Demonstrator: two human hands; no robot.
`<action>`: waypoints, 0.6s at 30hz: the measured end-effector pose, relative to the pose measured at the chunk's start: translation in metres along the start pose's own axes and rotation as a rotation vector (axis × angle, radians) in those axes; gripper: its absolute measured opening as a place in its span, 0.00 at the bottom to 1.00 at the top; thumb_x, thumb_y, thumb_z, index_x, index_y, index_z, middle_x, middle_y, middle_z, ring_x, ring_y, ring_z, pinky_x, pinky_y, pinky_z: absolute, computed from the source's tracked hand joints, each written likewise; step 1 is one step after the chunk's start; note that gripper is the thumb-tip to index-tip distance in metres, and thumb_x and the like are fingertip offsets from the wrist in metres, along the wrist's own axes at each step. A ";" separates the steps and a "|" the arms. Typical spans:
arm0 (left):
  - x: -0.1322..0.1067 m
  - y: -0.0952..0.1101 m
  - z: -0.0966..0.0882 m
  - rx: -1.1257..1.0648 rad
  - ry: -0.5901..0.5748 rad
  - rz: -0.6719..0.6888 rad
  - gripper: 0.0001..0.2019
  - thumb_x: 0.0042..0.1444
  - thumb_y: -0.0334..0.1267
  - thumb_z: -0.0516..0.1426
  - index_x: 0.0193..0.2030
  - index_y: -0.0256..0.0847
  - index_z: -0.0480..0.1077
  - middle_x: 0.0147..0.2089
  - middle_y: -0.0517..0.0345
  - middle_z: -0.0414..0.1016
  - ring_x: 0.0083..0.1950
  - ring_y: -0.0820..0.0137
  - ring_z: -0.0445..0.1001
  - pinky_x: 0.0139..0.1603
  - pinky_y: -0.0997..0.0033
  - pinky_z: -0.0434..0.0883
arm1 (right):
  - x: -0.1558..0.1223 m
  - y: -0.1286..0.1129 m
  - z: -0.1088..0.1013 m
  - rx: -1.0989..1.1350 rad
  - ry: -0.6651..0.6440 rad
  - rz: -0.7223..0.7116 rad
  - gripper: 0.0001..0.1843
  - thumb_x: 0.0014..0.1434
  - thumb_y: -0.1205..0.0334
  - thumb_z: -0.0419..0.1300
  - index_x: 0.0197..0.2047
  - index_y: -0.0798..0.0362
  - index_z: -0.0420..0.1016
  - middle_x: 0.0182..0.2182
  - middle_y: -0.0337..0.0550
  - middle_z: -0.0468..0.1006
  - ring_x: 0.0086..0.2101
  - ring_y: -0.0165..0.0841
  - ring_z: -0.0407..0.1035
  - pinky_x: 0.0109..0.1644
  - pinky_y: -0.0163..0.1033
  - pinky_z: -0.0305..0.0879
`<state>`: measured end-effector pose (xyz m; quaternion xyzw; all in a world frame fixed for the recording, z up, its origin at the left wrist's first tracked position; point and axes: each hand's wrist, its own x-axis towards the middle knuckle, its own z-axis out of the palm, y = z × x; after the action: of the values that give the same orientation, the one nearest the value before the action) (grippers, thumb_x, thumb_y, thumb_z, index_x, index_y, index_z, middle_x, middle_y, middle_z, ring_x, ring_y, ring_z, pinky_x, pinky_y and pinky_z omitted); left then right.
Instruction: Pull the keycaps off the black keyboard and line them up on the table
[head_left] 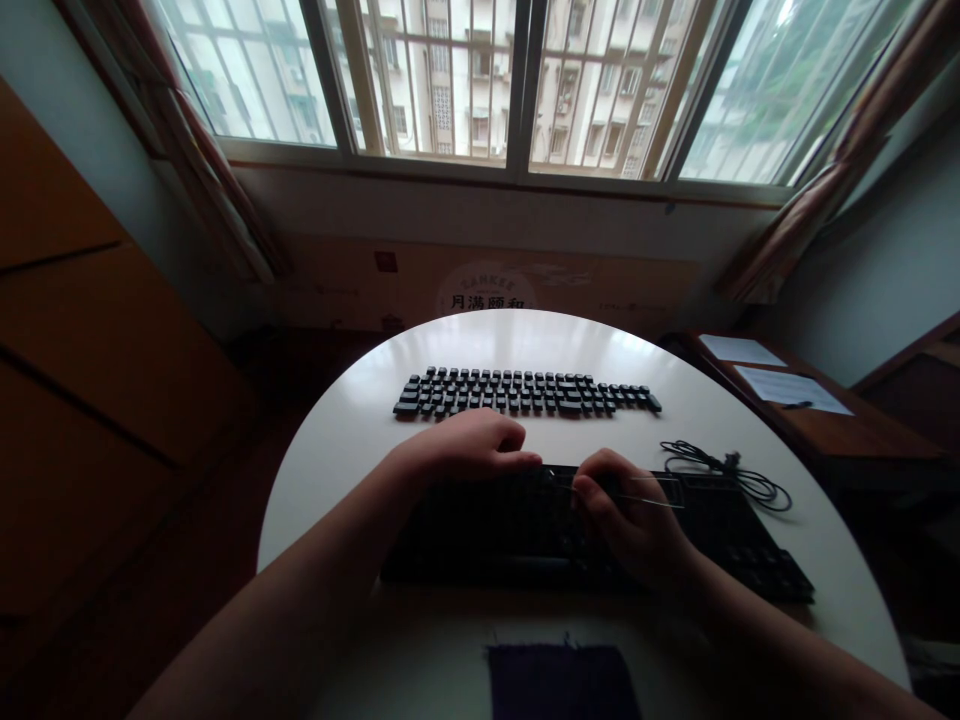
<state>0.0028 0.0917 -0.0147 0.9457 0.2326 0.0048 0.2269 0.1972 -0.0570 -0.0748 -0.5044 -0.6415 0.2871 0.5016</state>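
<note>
A black keyboard lies across the near part of the round white table; the dark picture hides much of its surface. My right hand is closed around a wire keycap puller, whose thin loops stick out on both sides of the fist, above the keyboard. Near the puller's left tip, my left hand rests at the keyboard's back edge with its fingers curled. Whether it holds anything is hidden. Behind the hands, loose black keycaps stand in rows, laid out like a keyboard.
A coiled black cable lies at the keyboard's back right. A dark purple cloth sits at the table's near edge. To the right, a brown side table bears papers and a pen. Beyond the white table are a printed panel and windows.
</note>
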 end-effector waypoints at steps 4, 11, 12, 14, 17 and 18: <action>-0.001 0.018 0.001 -0.079 0.017 0.077 0.18 0.65 0.54 0.51 0.40 0.42 0.72 0.35 0.58 0.74 0.34 0.68 0.69 0.31 0.72 0.59 | 0.004 -0.008 -0.008 -0.063 -0.032 -0.143 0.05 0.67 0.60 0.57 0.41 0.51 0.71 0.26 0.36 0.72 0.24 0.27 0.66 0.28 0.32 0.64; 0.001 0.022 0.006 -0.153 0.034 0.166 0.14 0.68 0.47 0.48 0.38 0.41 0.67 0.35 0.59 0.71 0.36 0.68 0.69 0.35 0.72 0.62 | 0.007 -0.014 -0.015 -0.184 0.020 -0.201 0.07 0.64 0.68 0.54 0.38 0.51 0.73 0.28 0.37 0.75 0.27 0.28 0.69 0.32 0.33 0.64; 0.001 0.022 0.006 -0.155 0.040 0.169 0.14 0.68 0.47 0.48 0.38 0.41 0.67 0.35 0.59 0.71 0.36 0.68 0.68 0.35 0.72 0.62 | 0.007 -0.014 -0.014 -0.202 0.034 -0.224 0.07 0.64 0.69 0.54 0.37 0.51 0.73 0.28 0.36 0.74 0.26 0.28 0.68 0.31 0.33 0.64; 0.001 0.023 0.006 -0.157 0.049 0.176 0.14 0.68 0.47 0.47 0.39 0.41 0.67 0.35 0.59 0.70 0.37 0.68 0.68 0.36 0.72 0.62 | 0.006 -0.015 -0.014 -0.236 0.061 -0.274 0.07 0.63 0.69 0.54 0.37 0.51 0.72 0.27 0.36 0.74 0.26 0.27 0.67 0.31 0.33 0.62; 0.001 0.024 0.005 -0.167 0.056 0.172 0.14 0.68 0.46 0.46 0.38 0.41 0.66 0.36 0.58 0.70 0.38 0.67 0.68 0.37 0.71 0.63 | 0.006 -0.016 -0.014 -0.287 0.109 -0.306 0.08 0.63 0.69 0.53 0.35 0.51 0.71 0.27 0.36 0.72 0.25 0.28 0.65 0.30 0.34 0.61; 0.000 0.024 0.004 -0.171 0.057 0.160 0.14 0.68 0.46 0.46 0.38 0.41 0.66 0.36 0.58 0.70 0.38 0.67 0.68 0.37 0.71 0.63 | 0.006 -0.017 -0.016 -0.307 0.131 -0.302 0.09 0.63 0.69 0.52 0.33 0.51 0.71 0.26 0.37 0.71 0.25 0.29 0.64 0.30 0.35 0.61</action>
<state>0.0142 0.0711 -0.0081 0.9379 0.1615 0.0699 0.2990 0.2058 -0.0592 -0.0532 -0.4906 -0.7119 0.0743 0.4970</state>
